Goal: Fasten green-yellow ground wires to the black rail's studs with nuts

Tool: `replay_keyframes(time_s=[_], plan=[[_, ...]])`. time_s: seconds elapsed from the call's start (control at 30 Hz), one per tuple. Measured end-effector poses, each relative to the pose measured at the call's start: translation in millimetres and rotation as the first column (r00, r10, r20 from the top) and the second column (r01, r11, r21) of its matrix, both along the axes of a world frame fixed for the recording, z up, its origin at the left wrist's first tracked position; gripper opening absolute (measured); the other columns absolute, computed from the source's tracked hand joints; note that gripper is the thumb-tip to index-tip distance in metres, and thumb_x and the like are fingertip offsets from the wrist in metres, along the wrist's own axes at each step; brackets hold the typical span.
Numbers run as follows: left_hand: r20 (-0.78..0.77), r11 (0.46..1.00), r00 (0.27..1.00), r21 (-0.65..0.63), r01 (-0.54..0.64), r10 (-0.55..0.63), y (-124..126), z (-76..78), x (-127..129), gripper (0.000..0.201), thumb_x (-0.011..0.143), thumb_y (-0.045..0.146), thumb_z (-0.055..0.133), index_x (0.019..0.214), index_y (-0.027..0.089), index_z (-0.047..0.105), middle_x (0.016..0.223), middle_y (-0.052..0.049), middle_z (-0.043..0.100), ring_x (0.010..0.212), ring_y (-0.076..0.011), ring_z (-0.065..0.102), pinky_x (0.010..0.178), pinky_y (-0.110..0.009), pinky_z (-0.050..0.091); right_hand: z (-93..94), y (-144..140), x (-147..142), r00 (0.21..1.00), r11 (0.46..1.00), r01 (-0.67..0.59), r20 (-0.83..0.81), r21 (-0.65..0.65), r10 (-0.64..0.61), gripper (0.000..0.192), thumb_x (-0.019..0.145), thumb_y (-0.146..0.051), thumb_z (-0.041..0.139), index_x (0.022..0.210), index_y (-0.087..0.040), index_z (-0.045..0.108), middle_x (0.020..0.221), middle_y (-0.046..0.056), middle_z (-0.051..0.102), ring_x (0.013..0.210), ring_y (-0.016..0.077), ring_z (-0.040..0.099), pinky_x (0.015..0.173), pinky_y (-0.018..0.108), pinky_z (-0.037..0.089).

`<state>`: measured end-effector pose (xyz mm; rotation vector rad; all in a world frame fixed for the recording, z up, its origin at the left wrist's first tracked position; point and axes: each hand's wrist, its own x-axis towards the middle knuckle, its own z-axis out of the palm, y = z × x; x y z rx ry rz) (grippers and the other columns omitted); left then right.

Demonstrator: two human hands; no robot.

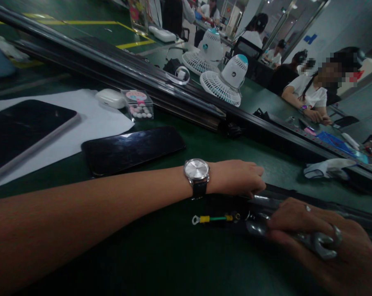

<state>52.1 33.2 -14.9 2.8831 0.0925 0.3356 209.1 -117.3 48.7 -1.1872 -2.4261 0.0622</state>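
Reaching across from the left, the left hand (238,177) lies flat, fingers together and curled down onto the near edge of a dark metal rail (343,213). Just below it, a green wire (215,218) with a ring terminal runs left to right toward the right hand (324,242), which is closed around a steel wrench (320,244), touching the rail.
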Motion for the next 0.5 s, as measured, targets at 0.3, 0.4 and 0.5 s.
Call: replay_keyframes(time_s=[0.3, 0.4, 0.5], plan=[[0.005, 1.000, 1.000, -0.026, -0.003, 0.003, 0.7, -2.3, 2.4, 0.002, 0.091, 0.021, 0.071, 0.092, 0.020, 0.070, 0.110, -0.005, 0.064, 0.097, -0.0181, 0.057, 0.067, -0.030, 0.038, -13.4, -4.5, -5.1, 0.987, 0.989, 0.147, -0.073, 0.001, -0.146, 0.012, 0.101, -0.036, 0.061, 0.095, -0.026, 0.066, 0.069, -0.005, 0.077, 0.057, 0.0132, 0.074, 0.048, 0.020, 0.055], [-0.003, 1.000, 1.000, -0.027, 0.001, -0.001, 0.5, -1.9, 2.5, 0.002, 0.092, 0.021, 0.071, 0.093, 0.020, 0.070, 0.110, -0.006, 0.064, 0.099, -0.0186, 0.057, 0.068, -0.030, 0.037, -14.4, -3.4, -8.1, 0.984, 0.988, 0.157, -0.079, -0.003, -0.157, 0.013, 0.101, -0.036, 0.060, 0.094, -0.027, 0.066, 0.067, -0.006, 0.076, 0.056, 0.0126, 0.073, 0.049, 0.020, 0.055], [-0.012, 1.000, 1.000, -0.024, -0.002, 0.002, 0.4, -1.2, 2.7, 0.003, 0.092, 0.022, 0.071, 0.094, 0.020, 0.070, 0.111, -0.006, 0.064, 0.100, -0.0186, 0.057, 0.068, -0.030, 0.037, -12.3, -2.4, -10.8, 0.986, 0.988, 0.153, -0.069, 0.004, -0.153, 0.014, 0.101, -0.036, 0.061, 0.092, -0.026, 0.066, 0.066, -0.005, 0.075, 0.056, 0.0127, 0.073, 0.048, 0.019, 0.054]])
